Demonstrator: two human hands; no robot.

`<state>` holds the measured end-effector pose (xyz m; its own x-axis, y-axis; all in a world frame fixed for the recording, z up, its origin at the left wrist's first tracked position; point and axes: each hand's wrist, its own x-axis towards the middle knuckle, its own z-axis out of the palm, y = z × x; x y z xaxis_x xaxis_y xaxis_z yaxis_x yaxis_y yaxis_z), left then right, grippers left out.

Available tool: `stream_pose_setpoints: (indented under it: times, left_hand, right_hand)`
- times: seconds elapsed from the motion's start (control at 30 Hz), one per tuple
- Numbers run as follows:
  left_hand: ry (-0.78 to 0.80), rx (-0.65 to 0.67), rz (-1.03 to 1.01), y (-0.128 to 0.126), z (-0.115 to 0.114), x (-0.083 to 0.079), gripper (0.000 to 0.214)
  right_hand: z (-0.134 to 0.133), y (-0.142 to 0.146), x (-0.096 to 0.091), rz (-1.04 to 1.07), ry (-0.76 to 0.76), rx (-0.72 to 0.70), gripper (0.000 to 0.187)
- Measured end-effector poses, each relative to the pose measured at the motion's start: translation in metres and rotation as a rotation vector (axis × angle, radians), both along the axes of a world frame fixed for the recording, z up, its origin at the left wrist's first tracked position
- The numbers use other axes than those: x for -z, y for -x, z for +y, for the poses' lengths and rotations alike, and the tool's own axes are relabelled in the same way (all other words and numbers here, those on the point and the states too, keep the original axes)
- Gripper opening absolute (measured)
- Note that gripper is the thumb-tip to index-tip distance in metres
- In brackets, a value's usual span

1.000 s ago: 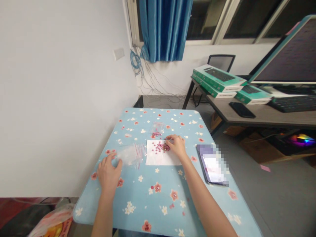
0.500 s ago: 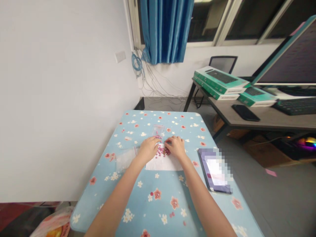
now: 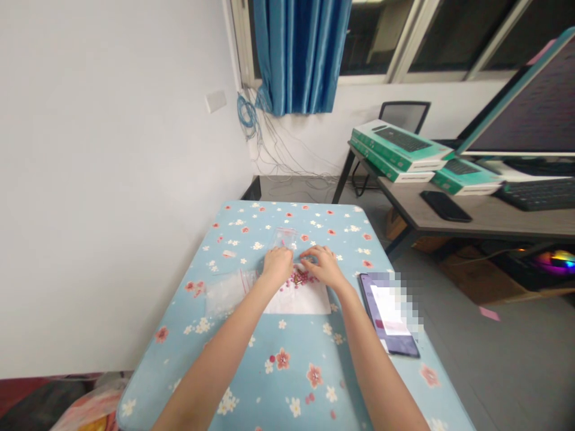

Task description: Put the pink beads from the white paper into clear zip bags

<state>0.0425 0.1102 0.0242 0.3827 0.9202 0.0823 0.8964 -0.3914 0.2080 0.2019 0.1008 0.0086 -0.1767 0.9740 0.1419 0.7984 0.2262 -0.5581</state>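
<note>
Small pink beads (image 3: 302, 277) lie in a loose heap on a white sheet of paper (image 3: 296, 304), with something gold-coloured among them. My left hand (image 3: 278, 264) is closed at the left side of the heap, knuckles up; what its fingers hold, if anything, is hidden. Across from it, my right hand (image 3: 322, 264) arches over the heap's right edge, thumb and forefinger apart with nothing visible between them. Just beyond my hands lies a clear zip bag (image 3: 284, 236) with a bit of pink in it. Left of my left forearm is another clear bag (image 3: 224, 292) with a red strip.
A flowered blue cloth (image 3: 283, 335) covers the small table. On its right edge rests a tablet (image 3: 390, 320), partly blurred out. A desk to the right carries green keyboard boxes (image 3: 399, 146), a black phone (image 3: 445, 206) and a monitor. A white wall stands close on the left.
My left hand has shifted right and its fingers have closed. The right hand's fingers have come off the beads and spread a little. The view has moved slightly.
</note>
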Motion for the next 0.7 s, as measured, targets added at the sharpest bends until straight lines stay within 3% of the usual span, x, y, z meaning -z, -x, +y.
stream_pose_setpoints:
  times: [0.43, 0.7]
  left_hand:
    - [0.035, 0.047, -0.088, 0.016, -0.012, -0.014, 0.018]
    - [0.007, -0.294, -0.190, 0.050, 0.027, -0.001, 0.037]
  right_hand:
    - [0.002, -0.006, 0.013, 0.157, -0.035, 0.022, 0.018]
    - [0.020, -0.004, 0.019, 0.390, 0.032, 0.024, 0.023]
